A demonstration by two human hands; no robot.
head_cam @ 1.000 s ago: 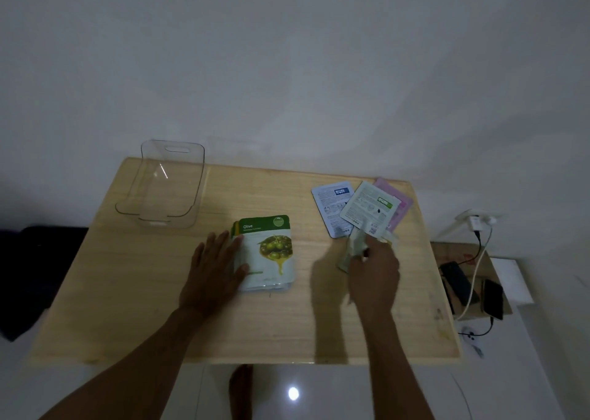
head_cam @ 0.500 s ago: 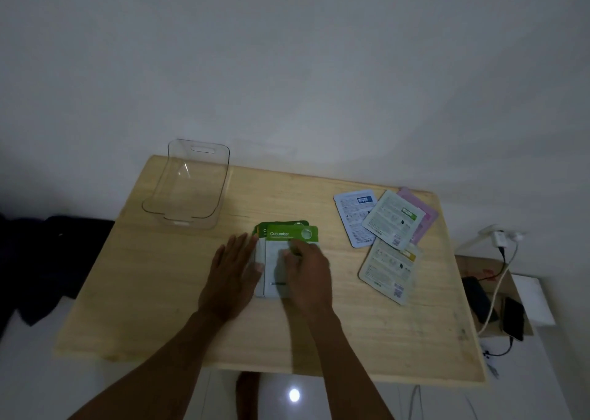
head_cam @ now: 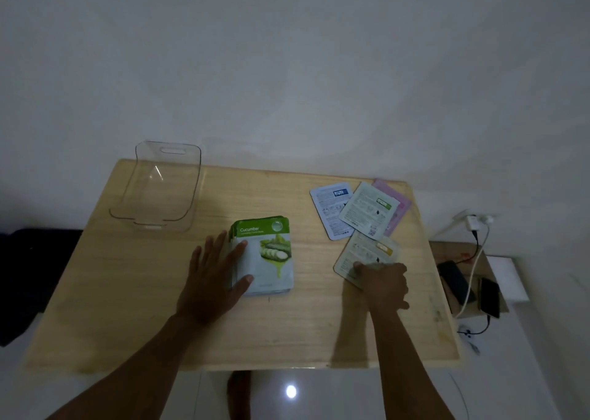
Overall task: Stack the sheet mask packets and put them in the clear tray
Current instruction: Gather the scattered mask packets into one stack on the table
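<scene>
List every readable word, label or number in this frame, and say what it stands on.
"Cucumber": green band of the top packet on the stack.
Smaller line beneath it: too blurred.
Blue-labelled packet, green-tagged packet, yellow-tagged packet under the right hand: fine print and code squares, too small.
Pink packet: nothing legible.
Tray: no text.
</scene>
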